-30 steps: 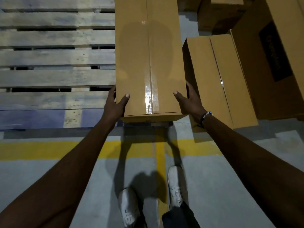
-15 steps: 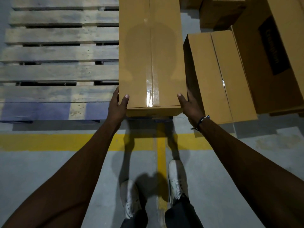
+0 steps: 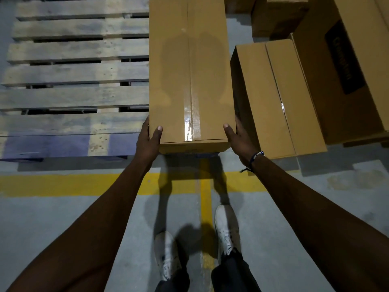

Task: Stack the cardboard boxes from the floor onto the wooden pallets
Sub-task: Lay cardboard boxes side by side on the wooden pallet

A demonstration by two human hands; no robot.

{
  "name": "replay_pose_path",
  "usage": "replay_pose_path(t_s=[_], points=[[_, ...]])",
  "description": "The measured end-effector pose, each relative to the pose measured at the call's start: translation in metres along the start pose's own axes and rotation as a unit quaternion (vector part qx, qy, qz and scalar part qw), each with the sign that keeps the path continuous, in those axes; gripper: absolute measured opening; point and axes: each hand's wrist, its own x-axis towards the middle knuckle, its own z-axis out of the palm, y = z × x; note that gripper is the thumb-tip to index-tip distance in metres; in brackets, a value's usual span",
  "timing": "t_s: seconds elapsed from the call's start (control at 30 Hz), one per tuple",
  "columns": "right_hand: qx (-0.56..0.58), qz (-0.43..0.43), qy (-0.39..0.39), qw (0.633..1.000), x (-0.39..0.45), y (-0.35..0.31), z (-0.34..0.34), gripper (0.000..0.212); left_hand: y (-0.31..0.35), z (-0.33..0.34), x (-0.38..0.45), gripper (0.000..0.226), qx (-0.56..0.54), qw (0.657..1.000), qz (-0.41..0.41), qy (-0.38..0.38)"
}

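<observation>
- Left hand (image 3: pixel 147 142) and right hand (image 3: pixel 239 139) clamp the near corners of the taped cardboard box (image 3: pixel 189 76), thumbs on top.
- Box sits along the right edge of the wooden pallet (image 3: pixel 73 98).
- Looks like the placing step; next, let go and fetch the neighbouring box (image 3: pixel 275 98).

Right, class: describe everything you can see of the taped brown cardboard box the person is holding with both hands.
The taped brown cardboard box is a long, closed rectangular carton of plain brown card. A strip of glossy clear tape runs along its top seam and shines near the close end. It lies flat and lengthwise at the right end of the grey slatted wooden pallet. The left hand and right hand grip its near corners, thumbs on top. A shadow falls across its lid.
</observation>
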Motion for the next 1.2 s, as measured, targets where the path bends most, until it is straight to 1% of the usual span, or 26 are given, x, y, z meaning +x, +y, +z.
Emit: replay_pose_path(t_s=[0.07,0.1,0.17,0.23,0.3,0.37,0.47,0.67,0.8,1.0,1.1,1.2], points=[[-0.010,-0.003,-0.001,1.000,0.000,0.001,-0.001,0.064,0.005,0.000,-0.004,0.088,0.021,1.000,-0.002,-0.002],[-0.014,-0.006,0.000,1.000,0.000,0.001,-0.001,0.064,0.011,0.001,-0.008,0.084,0.036,0.999,0.002,0.003],[-0.014,-0.011,0.011,1.000,-0.003,-0.003,-0.003,0.065,0.024,0.004,-0.017,0.075,0.062,0.998,0.009,0.030],[0.000,-0.001,0.031,1.000,-0.008,-0.010,-0.010,0.068,0.034,0.006,-0.025,0.074,0.096,0.993,0.012,0.073],[-0.002,-0.002,0.053,0.999,-0.016,-0.018,-0.021,0.070,0.049,0.006,-0.034,0.071,0.119,0.987,0.039,0.104],[-0.002,-0.005,0.071,0.997,-0.024,-0.029,-0.037,0.072,0.066,0.005,-0.040,0.064,0.122,0.982,0.081,0.119],[0.006,-0.001,0.095,0.995,-0.037,-0.049,-0.069,0.068,0.101,0.014,-0.051,0.056,0.123,0.979,0.127,0.099],[0.012,0.005,0.141,0.990,-0.060,-0.088,-0.153,0.062,0.179,0.069,-0.062,0.055,0.159,0.972,0.169,0.025],[0.002,0.015,0.157,0.987,-0.065,-0.103,-0.219,0.062,0.222,0.122,-0.058,0.053,0.138,0.978,0.155,-0.009],[0.004,0.027,0.146,0.989,-0.063,-0.120,-0.302,0.065,0.277,0.202,-0.057,0.052,0.105,0.983,0.147,-0.035],[-0.018,0.021,0.157,0.987,-0.050,-0.126,-0.343,0.066,0.302,0.244,-0.053,0.052,0.076,0.987,0.135,-0.042],[-0.014,0.030,0.171,0.985,-0.030,-0.131,-0.383,0.066,0.327,0.287,-0.042,0.051,0.061,0.990,0.116,-0.056]])
